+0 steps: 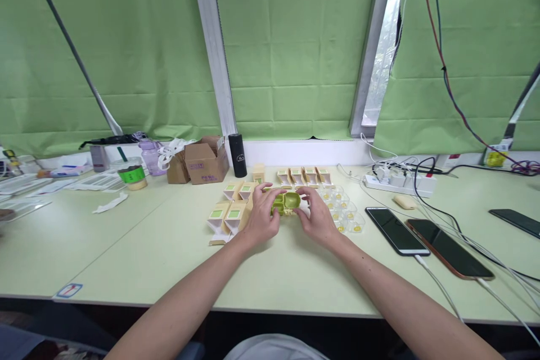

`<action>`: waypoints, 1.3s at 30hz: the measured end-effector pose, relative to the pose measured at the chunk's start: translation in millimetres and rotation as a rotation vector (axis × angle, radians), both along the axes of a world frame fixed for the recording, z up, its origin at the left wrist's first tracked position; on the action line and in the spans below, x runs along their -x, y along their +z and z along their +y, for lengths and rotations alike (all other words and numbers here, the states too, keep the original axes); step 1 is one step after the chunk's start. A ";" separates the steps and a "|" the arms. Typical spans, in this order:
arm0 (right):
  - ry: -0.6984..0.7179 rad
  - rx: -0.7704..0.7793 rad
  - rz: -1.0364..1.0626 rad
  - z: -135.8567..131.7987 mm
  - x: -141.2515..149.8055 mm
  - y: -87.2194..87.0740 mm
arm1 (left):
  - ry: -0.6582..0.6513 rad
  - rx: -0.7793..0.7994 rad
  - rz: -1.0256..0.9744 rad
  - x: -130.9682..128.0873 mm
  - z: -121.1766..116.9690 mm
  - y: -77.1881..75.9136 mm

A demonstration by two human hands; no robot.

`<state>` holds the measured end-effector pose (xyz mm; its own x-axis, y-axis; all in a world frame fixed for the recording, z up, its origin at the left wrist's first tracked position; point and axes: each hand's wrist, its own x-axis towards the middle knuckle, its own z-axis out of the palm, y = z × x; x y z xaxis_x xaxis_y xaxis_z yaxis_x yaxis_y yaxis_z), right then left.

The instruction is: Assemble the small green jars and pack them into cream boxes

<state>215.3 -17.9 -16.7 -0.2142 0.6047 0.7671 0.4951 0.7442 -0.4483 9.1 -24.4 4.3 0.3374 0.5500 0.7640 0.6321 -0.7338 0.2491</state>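
My left hand (262, 215) and my right hand (317, 215) meet in the middle of the pale green table (169, 259), fingers curled round a small green plastic tray (287, 202) with rounded compartments. Both hands grip it from its sides, just above the tabletop. Small cream boxes with green labels (228, 211) lie in rows to the left of my left hand. More of these boxes (304, 174) stand in a row behind the tray. Clear small cups with yellow pieces (348, 216) sit just right of my right hand.
Two phones (422, 239) on cables lie at the right, a third (517, 219) at the far right. A power strip (399, 181) with tangled wires sits behind them. A black cylinder (238, 154), cardboard boxes (202, 160), a green-banded cup (133, 175) and papers fill the back left.
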 end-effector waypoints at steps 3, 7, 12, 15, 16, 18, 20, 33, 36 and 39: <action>0.102 -0.037 0.126 -1.7 1.1 2.0 | -0.020 -0.076 0.021 -1.1 -0.9 -0.2; 0.185 -0.076 0.231 -5.7 3.5 4.1 | -0.048 -0.166 0.002 -3.1 -1.8 0.4; 0.193 -0.097 0.261 -6.9 4.7 3.4 | -0.054 -0.210 -0.018 -4.4 -2.6 0.6; 0.191 -0.092 0.261 -6.8 5.2 3.0 | -0.064 -0.218 -0.024 -4.3 -2.2 0.9; 0.193 -0.090 0.264 -6.8 5.3 3.0 | -0.066 -0.220 -0.029 -4.2 -2.0 1.0; 0.197 -0.086 0.278 -6.7 5.6 3.1 | -0.069 -0.219 -0.036 -4.0 -1.5 1.4; 0.201 -0.077 0.296 -6.6 6.0 3.1 | -0.073 -0.214 -0.039 -4.0 -1.3 1.9; 0.237 0.015 0.296 -4.9 5.0 0.6 | -0.037 -0.157 -0.102 -4.1 1.2 0.4; 0.187 0.011 0.245 -4.5 2.0 1.1 | -0.030 -0.087 -0.162 -4.7 2.2 -0.9; 0.133 -0.007 0.199 -4.0 0.3 1.8 | -0.021 0.018 -0.227 -5.0 3.2 -2.7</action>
<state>215.0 -21.9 -14.8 -0.1353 0.5761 0.8061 0.2950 0.8001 -0.5223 14.1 -21.2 1.6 0.1697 0.5585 0.8119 0.5427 -0.7407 0.3961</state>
